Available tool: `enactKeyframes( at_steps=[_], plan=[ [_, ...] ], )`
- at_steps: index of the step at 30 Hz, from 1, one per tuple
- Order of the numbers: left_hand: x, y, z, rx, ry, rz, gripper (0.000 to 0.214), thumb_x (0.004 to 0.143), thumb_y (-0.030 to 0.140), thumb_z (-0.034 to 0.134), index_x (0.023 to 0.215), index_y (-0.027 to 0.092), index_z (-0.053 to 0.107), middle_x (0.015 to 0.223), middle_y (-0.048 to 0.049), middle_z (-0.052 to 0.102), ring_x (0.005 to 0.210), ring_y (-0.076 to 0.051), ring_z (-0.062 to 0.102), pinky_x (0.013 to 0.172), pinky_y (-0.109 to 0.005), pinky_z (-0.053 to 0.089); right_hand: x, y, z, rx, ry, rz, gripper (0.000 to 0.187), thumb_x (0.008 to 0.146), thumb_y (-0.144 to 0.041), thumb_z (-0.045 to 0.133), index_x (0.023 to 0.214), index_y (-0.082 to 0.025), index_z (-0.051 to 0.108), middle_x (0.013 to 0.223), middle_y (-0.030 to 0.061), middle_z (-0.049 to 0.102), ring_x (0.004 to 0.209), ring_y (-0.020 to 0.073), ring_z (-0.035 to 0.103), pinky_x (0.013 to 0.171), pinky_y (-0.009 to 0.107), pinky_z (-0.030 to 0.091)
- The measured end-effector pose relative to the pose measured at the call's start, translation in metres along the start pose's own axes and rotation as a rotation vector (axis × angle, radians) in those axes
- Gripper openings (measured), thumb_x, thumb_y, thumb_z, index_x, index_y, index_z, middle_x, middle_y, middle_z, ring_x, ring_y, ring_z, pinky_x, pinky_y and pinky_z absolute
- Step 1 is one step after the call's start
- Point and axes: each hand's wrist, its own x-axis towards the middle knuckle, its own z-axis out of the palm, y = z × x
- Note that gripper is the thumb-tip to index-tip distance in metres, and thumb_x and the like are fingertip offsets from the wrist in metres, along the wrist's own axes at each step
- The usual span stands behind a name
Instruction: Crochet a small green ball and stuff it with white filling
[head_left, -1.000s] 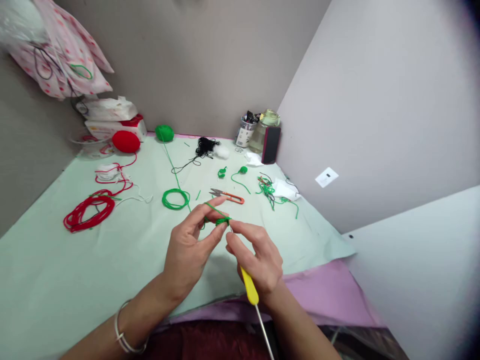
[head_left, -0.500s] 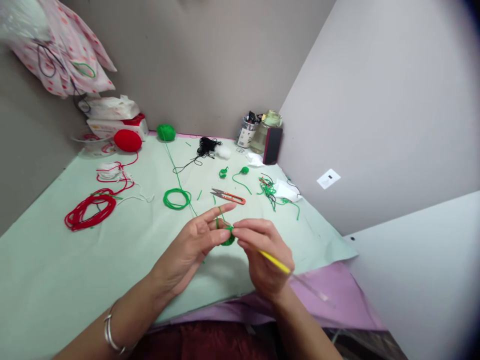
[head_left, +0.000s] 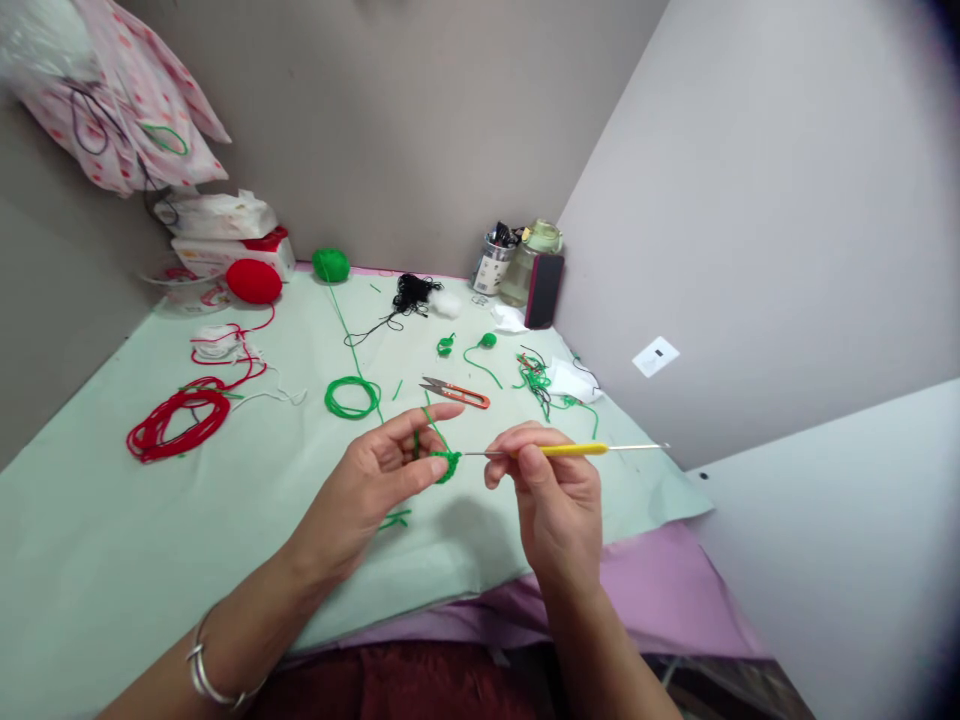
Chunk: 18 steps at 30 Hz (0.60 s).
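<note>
Green crochet piece point(head_left: 448, 467) hangs in the air above the table point(head_left: 225, 530), between the two hands, at the thumb tip of the left hand point(head_left: 375, 475) and well short of the right fingers. That left hand is partly curled: its thumb pinches the piece against the fingers behind, while the index finger stretches out above it with green yarn point(head_left: 438, 426) running down to the work. To the piece's right, the right hand point(head_left: 553, 485) closes thumb and fingers around the yellow handle of a hook point(head_left: 570, 450), held nearly level. The hook's thin metal end points left and reaches the edge of the piece. Orange scissors point(head_left: 459, 393) lie just beyond the left fingertips.
</note>
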Motion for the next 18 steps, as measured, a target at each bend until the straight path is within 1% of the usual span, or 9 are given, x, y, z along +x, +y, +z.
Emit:
enactKeyframes(
  at_steps=[2, 5, 8, 11, 13, 14, 16, 17, 18],
  plan=[
    [-0.001, 0.001, 0.0, 0.007, 0.006, 0.003, 0.037, 0.08, 0.029, 0.085, 0.117, 0.034, 0.081, 0.087, 0.0017, 0.061, 0.084, -0.013, 0.053, 0.082, -0.025, 0.043, -0.001, -0.001, -0.001, 0.009, -0.026, 0.015, 0.014, 0.097, -0.028, 0.071, 0.088, -0.023, 0.08, 0.083, 0.001, 0.071, 0.063, 0.0108, 0.066, 0.062, 0.026, 0.055],
    [-0.001, 0.0, 0.004, -0.012, -0.034, -0.026, 0.039, 0.081, 0.031, 0.085, 0.119, 0.035, 0.08, 0.088, 0.0016, 0.062, 0.084, -0.013, 0.054, 0.081, -0.025, 0.044, 0.001, 0.002, 0.001, 0.062, -0.061, 0.045, 0.014, 0.098, -0.029, 0.07, 0.089, -0.024, 0.08, 0.081, 0.0004, 0.07, 0.062, 0.0112, 0.065, 0.06, 0.026, 0.054],
    [-0.002, -0.002, 0.008, -0.029, -0.059, -0.043, 0.039, 0.083, 0.033, 0.083, 0.122, 0.034, 0.079, 0.09, 0.0007, 0.064, 0.088, -0.014, 0.058, 0.085, -0.026, 0.046, 0.002, 0.007, 0.005, -0.019, -0.081, -0.029, 0.013, 0.099, -0.027, 0.069, 0.094, -0.026, 0.081, 0.087, 0.0014, 0.072, 0.07, 0.0121, 0.065, 0.066, 0.027, 0.054],
    [-0.002, -0.006, 0.01, -0.022, -0.017, -0.008, 0.038, 0.085, 0.033, 0.083, 0.122, 0.034, 0.078, 0.09, 0.0017, 0.065, 0.089, -0.013, 0.06, 0.088, -0.026, 0.047, 0.0, 0.011, 0.008, -0.153, -0.086, -0.154, 0.017, 0.101, -0.023, 0.064, 0.099, -0.028, 0.08, 0.091, 0.0018, 0.072, 0.073, 0.013, 0.065, 0.067, 0.028, 0.055],
    [-0.002, -0.009, 0.012, -0.039, 0.019, 0.023, 0.041, 0.083, 0.032, 0.085, 0.124, 0.034, 0.077, 0.088, 0.0026, 0.065, 0.089, -0.013, 0.061, 0.09, -0.026, 0.047, -0.003, 0.013, 0.009, -0.324, -0.096, -0.272, 0.021, 0.101, -0.018, 0.063, 0.103, -0.03, 0.08, 0.091, 0.0023, 0.072, 0.076, 0.0147, 0.067, 0.068, 0.03, 0.057],
    [-0.002, -0.01, 0.013, -0.06, 0.033, 0.027, 0.043, 0.083, 0.031, 0.086, 0.125, 0.034, 0.077, 0.087, 0.0029, 0.066, 0.089, -0.013, 0.061, 0.091, -0.027, 0.047, -0.005, 0.015, 0.008, -0.439, -0.099, -0.363, 0.024, 0.099, -0.016, 0.064, 0.107, -0.031, 0.08, 0.094, 0.0028, 0.072, 0.079, 0.0158, 0.068, 0.069, 0.031, 0.058],
    [-0.001, -0.01, 0.015, -0.125, 0.04, -0.01, 0.044, 0.082, 0.032, 0.087, 0.125, 0.032, 0.077, 0.085, 0.0026, 0.067, 0.089, -0.014, 0.061, 0.091, -0.027, 0.046, -0.007, 0.018, 0.007, -0.645, -0.099, -0.557, 0.033, 0.096, -0.011, 0.067, 0.116, -0.034, 0.079, 0.099, 0.0044, 0.072, 0.086, 0.0181, 0.07, 0.073, 0.032, 0.06],
    [-0.001, -0.01, 0.015, -0.165, 0.023, -0.049, 0.043, 0.082, 0.032, 0.087, 0.123, 0.029, 0.078, 0.085, 0.0016, 0.068, 0.089, -0.014, 0.061, 0.09, -0.027, 0.046, -0.008, 0.018, 0.006, -0.696, -0.094, -0.623, 0.037, 0.094, -0.009, 0.068, 0.119, -0.035, 0.079, 0.102, 0.005, 0.072, 0.089, 0.019, 0.071, 0.075, 0.033, 0.061],
    [-0.001, -0.009, 0.015, -0.207, -0.004, -0.094, 0.04, 0.081, 0.033, 0.087, 0.12, 0.027, 0.08, 0.087, 0.0004, 0.069, 0.088, -0.014, 0.061, 0.088, -0.026, 0.046, -0.008, 0.018, 0.005, -0.698, -0.093, -0.647, 0.038, 0.094, -0.009, 0.069, 0.12, -0.035, 0.078, 0.103, 0.0055, 0.072, 0.091, 0.0197, 0.071, 0.075, 0.034, 0.061]
  ],
)
